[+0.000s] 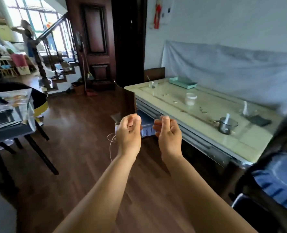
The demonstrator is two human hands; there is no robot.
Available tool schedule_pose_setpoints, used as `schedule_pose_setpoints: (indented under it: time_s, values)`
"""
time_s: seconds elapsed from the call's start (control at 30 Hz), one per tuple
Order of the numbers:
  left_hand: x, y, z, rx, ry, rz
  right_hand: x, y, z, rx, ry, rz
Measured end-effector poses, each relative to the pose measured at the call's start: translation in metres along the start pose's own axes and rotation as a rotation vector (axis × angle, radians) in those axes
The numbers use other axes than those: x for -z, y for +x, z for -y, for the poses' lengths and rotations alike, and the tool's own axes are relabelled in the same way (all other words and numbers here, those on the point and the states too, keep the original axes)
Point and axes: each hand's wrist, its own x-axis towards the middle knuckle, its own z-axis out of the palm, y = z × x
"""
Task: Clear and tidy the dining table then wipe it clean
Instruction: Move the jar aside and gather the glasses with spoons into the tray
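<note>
Both hands hang over the wooden floor, short of the table; the left hand (pixel 128 132) and right hand (pixel 168 133) are loosely curled, holding nothing. Beyond and to the right of them stands the dining table (pixel 250 142), pale yellow, glossy, strewn with dark crumbs; on it sit a glass mug (pixel 226 125) with a white spoon, a plastic cup (pixel 191 98), a teal tray (pixel 183 82) and a dark cloth (pixel 261 121).

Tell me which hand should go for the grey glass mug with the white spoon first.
Right, probably. The right hand is nearer the table, whose long edge runs on that side, and the grey glass mug stands beyond it. The left hand hovers over the floor and would have to cross the body.
</note>
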Motion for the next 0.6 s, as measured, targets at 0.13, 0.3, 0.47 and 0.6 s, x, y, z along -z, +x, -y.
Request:
schedule_pose_setpoints:
  time_s: [0.13, 0.3, 0.47, 0.6]
  values:
    - [-0.026, 0.021, 0.006, 0.010, -0.038, 0.112, 0.008, 0.030, -0.009, -0.002, -0.027, -0.098]
    - [-0.056, 0.062, 0.018, -0.014, -0.021, 0.212, 0.004, 0.077, -0.023, -0.033, 0.024, -0.165]
    - [-0.120, 0.129, 0.032, -0.037, -0.025, 0.289, 0.002, 0.164, -0.041, -0.040, 0.064, -0.197]
    - [-0.190, 0.184, 0.050, -0.028, -0.021, 0.350, 0.010, 0.257, -0.059, -0.016, 0.072, -0.220]
